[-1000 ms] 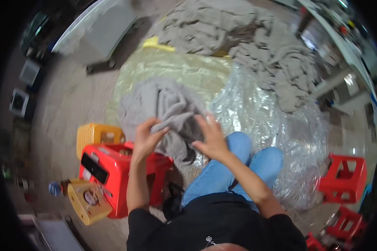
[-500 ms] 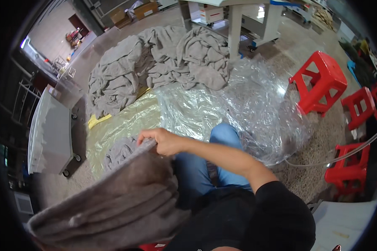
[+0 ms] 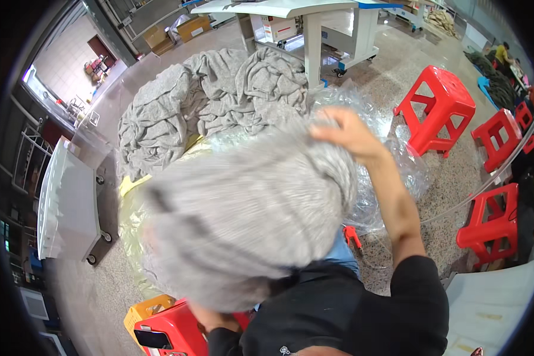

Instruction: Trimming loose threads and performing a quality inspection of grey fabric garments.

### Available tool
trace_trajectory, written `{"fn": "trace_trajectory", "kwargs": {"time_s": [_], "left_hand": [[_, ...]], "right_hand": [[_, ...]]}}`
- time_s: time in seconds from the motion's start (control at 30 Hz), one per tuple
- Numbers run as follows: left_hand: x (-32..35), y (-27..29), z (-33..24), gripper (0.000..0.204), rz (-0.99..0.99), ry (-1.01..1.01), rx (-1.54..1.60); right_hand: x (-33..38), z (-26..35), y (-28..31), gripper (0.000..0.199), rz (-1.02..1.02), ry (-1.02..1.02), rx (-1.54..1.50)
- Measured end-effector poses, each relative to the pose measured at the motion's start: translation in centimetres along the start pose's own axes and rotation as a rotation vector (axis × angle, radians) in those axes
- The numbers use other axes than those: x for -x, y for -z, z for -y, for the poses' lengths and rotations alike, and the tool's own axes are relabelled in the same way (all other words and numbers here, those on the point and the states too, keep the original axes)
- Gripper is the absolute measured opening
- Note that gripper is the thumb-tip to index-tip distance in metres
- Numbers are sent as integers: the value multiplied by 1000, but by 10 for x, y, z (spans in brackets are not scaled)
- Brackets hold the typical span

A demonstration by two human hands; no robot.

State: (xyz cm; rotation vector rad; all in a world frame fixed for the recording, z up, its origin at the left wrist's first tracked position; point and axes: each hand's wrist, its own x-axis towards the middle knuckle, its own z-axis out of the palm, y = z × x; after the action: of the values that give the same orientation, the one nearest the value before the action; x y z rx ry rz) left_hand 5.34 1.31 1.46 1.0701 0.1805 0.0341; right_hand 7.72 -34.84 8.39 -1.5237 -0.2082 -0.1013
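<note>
Head view, bulging plush grey cloth (image 3: 249,207) in right hand (image 3: 351,135), crinkled plastic (image 3: 413,172)

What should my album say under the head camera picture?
Right hand holding a blurry gray cloth, red stools nearby.

heap (image 3: 213,95) beyond cloth (image 3: 255,207), cart (image 3: 68,204) left, stools (image 3: 445,98) right

Motion blur smears the gray fleece cloth (image 3: 249,207), losing its folds and left edge. Under its lower edge, the left hand (image 3: 202,314) shows only in part, its fingers hidden. The cloth covers most of the person's jeans (image 3: 342,255) and part of the yellowish plastic sheet (image 3: 135,249). Below it, the picture's rim cuts off a red stool (image 3: 187,329). Far beyond its upper right, a yellow-topped person (image 3: 504,54) is too small for their hands to be made out.
</note>
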Motion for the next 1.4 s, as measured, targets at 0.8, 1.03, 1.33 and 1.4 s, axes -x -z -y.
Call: {"fn": "trace_trajectory", "kwargs": {"time_s": [0.8, 1.03, 1.33, 1.4], "left_hand": [[12, 24, 76, 78, -80, -335, -1232], [40, -38, 85, 57, 281, -346, -1401], [25, 18, 101, 16, 96, -347, -1105], [25, 24, 51, 6, 172, -211, -833]], "right_hand": [[104, -137, 42, 25, -389, -226, 105], [92, -114, 16, 24, -435, -283, 140], [105, -90, 26, 20, -580, 15, 84], [107, -49, 40, 18, -682, 318, 75]]}}
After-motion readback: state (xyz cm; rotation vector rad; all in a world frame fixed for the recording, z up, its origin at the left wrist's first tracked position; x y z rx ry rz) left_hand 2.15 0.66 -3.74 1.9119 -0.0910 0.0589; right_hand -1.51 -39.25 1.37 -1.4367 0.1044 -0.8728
